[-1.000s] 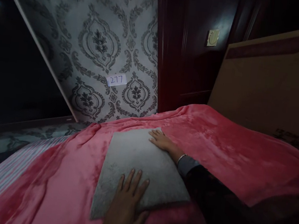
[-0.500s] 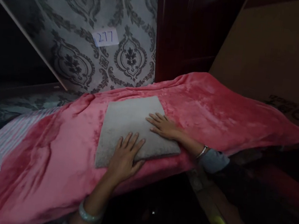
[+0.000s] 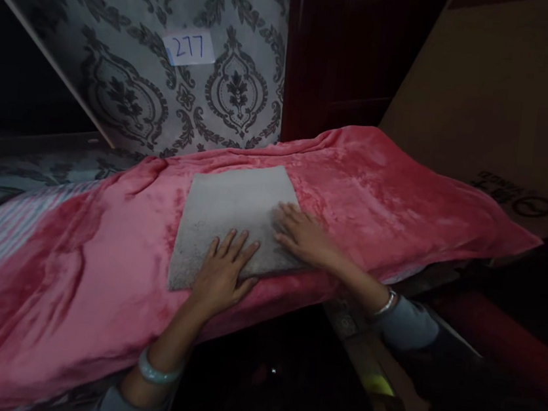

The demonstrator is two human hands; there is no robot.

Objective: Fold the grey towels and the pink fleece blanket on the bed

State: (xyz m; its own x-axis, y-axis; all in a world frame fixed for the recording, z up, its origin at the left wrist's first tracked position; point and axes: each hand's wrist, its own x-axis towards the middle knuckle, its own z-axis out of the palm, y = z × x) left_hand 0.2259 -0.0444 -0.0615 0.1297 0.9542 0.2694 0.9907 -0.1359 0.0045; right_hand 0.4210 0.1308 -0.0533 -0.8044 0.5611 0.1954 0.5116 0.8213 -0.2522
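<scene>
- Near the middle of the pink blanket [image 3: 117,280], between its far and near edges, lies a grey cloth [image 3: 230,200], four-sided and flat.
- The left hand [image 3: 224,272] rests palm down on the cloth's near left part, fingers straight and a little spread, grasping nothing. Its thumb points toward the blanket's near edge.
- The right hand [image 3: 307,236], slightly blurred, lies across the cloth's right edge, fingers outstretched over the grey surface. It too appears to grip nothing; how firmly either hand presses, I cannot tell.
- As it lies, the cloth looks well spread: its far edge runs fairly straight, close to the blanket's far edge, and its face shows no large crease. Whether it is one layer or several, and whether any smoothing is left, is unclear. The right hand hides part of its right edge.
- The blanket itself is less even, with ripples toward its left end; a striped sheet [image 3: 20,219] shows beyond its far left corner.
- Past the blanket's far right edge leans printed cardboard [image 3: 472,116]. It may be a box, the only likely container; any contents are out of sight.
</scene>
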